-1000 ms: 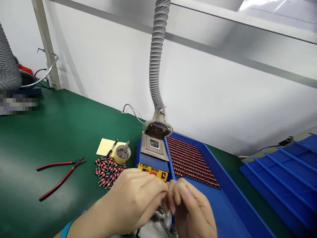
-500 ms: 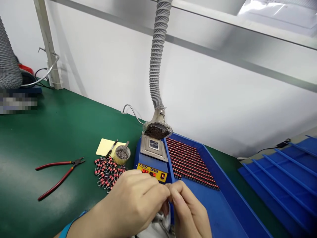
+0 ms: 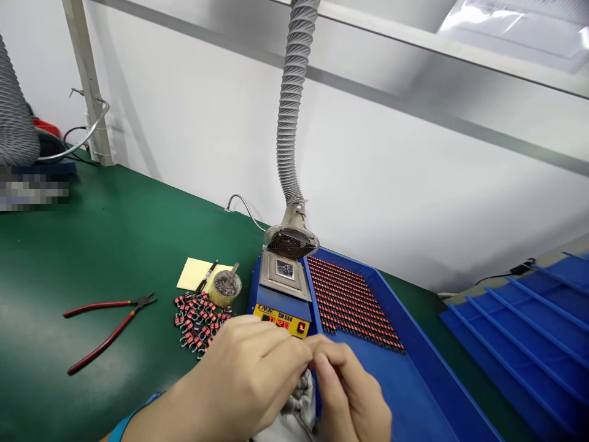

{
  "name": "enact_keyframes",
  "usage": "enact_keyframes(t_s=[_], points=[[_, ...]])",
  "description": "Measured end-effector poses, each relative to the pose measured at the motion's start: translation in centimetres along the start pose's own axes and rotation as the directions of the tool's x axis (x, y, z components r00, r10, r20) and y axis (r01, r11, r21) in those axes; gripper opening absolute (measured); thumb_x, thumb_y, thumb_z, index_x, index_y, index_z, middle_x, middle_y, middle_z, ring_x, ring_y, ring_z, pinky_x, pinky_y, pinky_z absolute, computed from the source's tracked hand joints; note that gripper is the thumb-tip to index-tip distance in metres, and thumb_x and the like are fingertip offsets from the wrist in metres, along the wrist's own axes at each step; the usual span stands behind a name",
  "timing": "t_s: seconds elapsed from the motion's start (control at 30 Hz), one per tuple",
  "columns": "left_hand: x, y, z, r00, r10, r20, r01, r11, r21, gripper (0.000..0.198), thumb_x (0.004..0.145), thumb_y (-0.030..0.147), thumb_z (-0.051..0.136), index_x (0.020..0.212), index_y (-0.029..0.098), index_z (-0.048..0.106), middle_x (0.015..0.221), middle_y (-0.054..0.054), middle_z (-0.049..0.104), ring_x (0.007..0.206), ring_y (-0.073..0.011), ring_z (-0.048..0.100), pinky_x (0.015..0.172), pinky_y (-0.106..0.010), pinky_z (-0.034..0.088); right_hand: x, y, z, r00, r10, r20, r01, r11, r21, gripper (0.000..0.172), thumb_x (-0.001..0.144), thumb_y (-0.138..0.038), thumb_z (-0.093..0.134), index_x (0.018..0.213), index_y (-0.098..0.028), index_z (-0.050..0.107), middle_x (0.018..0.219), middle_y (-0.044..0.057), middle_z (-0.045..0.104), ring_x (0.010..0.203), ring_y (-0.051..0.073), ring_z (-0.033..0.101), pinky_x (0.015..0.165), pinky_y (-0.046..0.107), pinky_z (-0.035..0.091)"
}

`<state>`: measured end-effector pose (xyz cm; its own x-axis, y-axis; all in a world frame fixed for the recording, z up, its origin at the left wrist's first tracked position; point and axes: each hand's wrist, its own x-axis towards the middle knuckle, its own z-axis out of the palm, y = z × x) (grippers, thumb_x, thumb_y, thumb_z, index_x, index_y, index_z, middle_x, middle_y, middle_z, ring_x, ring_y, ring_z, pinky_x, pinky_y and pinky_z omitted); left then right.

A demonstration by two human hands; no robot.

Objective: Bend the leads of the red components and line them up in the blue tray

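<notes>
My left hand (image 3: 253, 374) and my right hand (image 3: 352, 390) meet in front of the yellow-fronted solder pot (image 3: 281, 320). Their fingers are closed in a pinch, fingertips touching. Whatever lies between them is hidden by the fingers. Just beyond my left hand is a pile of small red-and-black parts with bent wire leads (image 3: 197, 322). To the right, a blue tray (image 3: 391, 393) bears tight rows of similar red-and-black parts (image 3: 354, 301). Below my fingers shows some whitish-grey material (image 3: 301, 399), which I cannot identify.
Red-handled pliers (image 3: 103, 347) lie spread on the green table (image 3: 151, 245). A tub of grey bits (image 3: 225, 287) with a stick stands by a pen (image 3: 207, 276) and yellow paper (image 3: 189, 274). A fume hose (image 3: 289, 123) hangs over the pot. Ribbed blue trays (image 3: 519, 344) are far right.
My hands stay together in nearly the same place. The right fingers have shifted slightly, with the thumb bent closer to the left hand. The digits on the pot's display differ.
</notes>
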<state>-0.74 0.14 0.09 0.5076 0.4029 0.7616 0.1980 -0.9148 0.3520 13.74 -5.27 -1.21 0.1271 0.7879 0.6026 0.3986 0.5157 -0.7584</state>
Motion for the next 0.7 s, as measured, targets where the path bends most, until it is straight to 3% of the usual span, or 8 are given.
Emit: enact_keyframes(t_s=[0.07, 0.17, 0.23, 0.33, 0.4, 0.5, 0.6, 0.7], points=[[-0.1, 0.0, 0.2, 0.999, 0.043, -0.022, -0.042, 0.998, 0.045, 0.030, 0.094, 0.012, 0.036, 0.073, 0.016, 0.057, 0.058, 0.002, 0.058, 0.049, -0.0116, 0.047, 0.049, -0.026, 0.032, 0.0, 0.0, -0.2, 0.975, 0.193, 0.112, -0.216, 0.943, 0.255, 0.033, 0.095, -0.028, 0.046, 0.065, -0.020, 0.056, 0.052, -0.001, 0.055, 0.047, 0.012, 0.053, 0.046, 0.022, 0.042], [-0.2, 0.2, -0.1, 0.998, -0.022, -0.064, 0.017, 0.997, -0.075, 0.025, 0.095, 0.013, 0.038, 0.078, 0.017, 0.055, 0.062, 0.004, 0.060, 0.053, -0.0095, 0.051, 0.055, -0.022, 0.038, 0.1, 0.1, -0.5, 0.991, 0.130, 0.042, -0.136, 0.909, 0.394, 0.027, 0.094, -0.030, 0.051, 0.071, -0.021, 0.061, 0.058, -0.001, 0.059, 0.057, 0.013, 0.057, 0.055, 0.023, 0.048], [-0.1, 0.4, -0.5, 0.993, -0.109, -0.044, 0.099, 0.977, -0.189, 0.017, 0.095, 0.014, 0.043, 0.083, 0.018, 0.055, 0.067, 0.005, 0.062, 0.057, -0.0074, 0.055, 0.059, -0.017, 0.041, 0.1, 0.2, -0.4, 0.998, -0.033, -0.046, 0.044, 0.964, 0.262, 0.009, 0.088, -0.018, 0.061, 0.089, -0.022, 0.068, 0.076, 0.002, 0.069, 0.075, 0.015, 0.064, 0.071, 0.027, 0.053], [0.0, 0.5, -0.9, 0.986, -0.169, 0.015, 0.167, 0.952, -0.256, 0.014, 0.094, 0.014, 0.046, 0.085, 0.020, 0.055, 0.070, 0.006, 0.063, 0.061, -0.0060, 0.057, 0.061, -0.013, 0.041, 0.1, 0.4, -0.1, 0.959, -0.272, -0.077, 0.273, 0.962, -0.002, 0.038, 0.079, 0.000, 0.063, 0.108, -0.024, 0.069, 0.092, 0.002, 0.073, 0.088, 0.018, 0.067, 0.080, 0.030, 0.054], [0.0, 0.4, -0.7, 0.990, -0.139, 0.004, 0.137, 0.969, -0.204, 0.017, 0.095, 0.014, 0.043, 0.084, 0.018, 0.055, 0.069, 0.005, 0.063, 0.061, -0.0071, 0.058, 0.063, -0.015, 0.042, 0.0, 0.5, 0.2, 0.929, -0.356, -0.105, 0.341, 0.930, -0.137, 0.037, 0.079, 0.004, 0.060, 0.102, -0.023, 0.070, 0.087, 0.002, 0.074, 0.087, 0.019, 0.068, 0.079, 0.031, 0.053], [-0.1, 0.1, 0.1, 0.998, 0.005, -0.055, -0.005, 1.000, 0.004, 0.028, 0.096, 0.013, 0.036, 0.076, 0.017, 0.055, 0.060, 0.003, 0.059, 0.051, -0.0104, 0.050, 0.053, -0.024, 0.036, -0.2, 0.4, 0.5, 0.988, -0.105, -0.111, 0.102, 0.994, -0.028, 0.017, 0.087, -0.011, 0.056, 0.080, -0.020, 0.067, 0.070, 0.002, 0.069, 0.067, 0.016, 0.065, 0.062, 0.026, 0.051], [-0.2, -0.1, 0.5, 0.994, 0.079, -0.069, -0.071, 0.991, 0.110, 0.034, 0.095, 0.012, 0.033, 0.069, 0.017, 0.054, 0.054, 0.002, 0.054, 0.046, -0.0119, 0.043, 0.047, -0.028, 0.028, -0.2, 0.4, 0.3, 0.960, 0.256, 0.114, -0.280, 0.878, 0.388, 0.037, 0.096, -0.030, 0.046, 0.062, -0.020, 0.056, 0.046, -0.002, 0.053, 0.042, 0.011, 0.049, 0.043, 0.022, 0.041], [-0.2, 0.1, 0.1, 0.997, -0.037, -0.061, 0.033, 0.998, -0.058, 0.025, 0.096, 0.014, 0.037, 0.079, 0.017, 0.055, 0.063, 0.003, 0.060, 0.054, -0.0099, 0.052, 0.055, -0.022, 0.038, 0.2, 0.4, -0.1, 0.987, 0.151, 0.051, -0.157, 0.866, 0.474, 0.028, 0.093, -0.032, 0.053, 0.068, -0.020, 0.062, 0.054, -0.001, 0.059, 0.054, 0.013, 0.058, 0.055, 0.025, 0.050]])
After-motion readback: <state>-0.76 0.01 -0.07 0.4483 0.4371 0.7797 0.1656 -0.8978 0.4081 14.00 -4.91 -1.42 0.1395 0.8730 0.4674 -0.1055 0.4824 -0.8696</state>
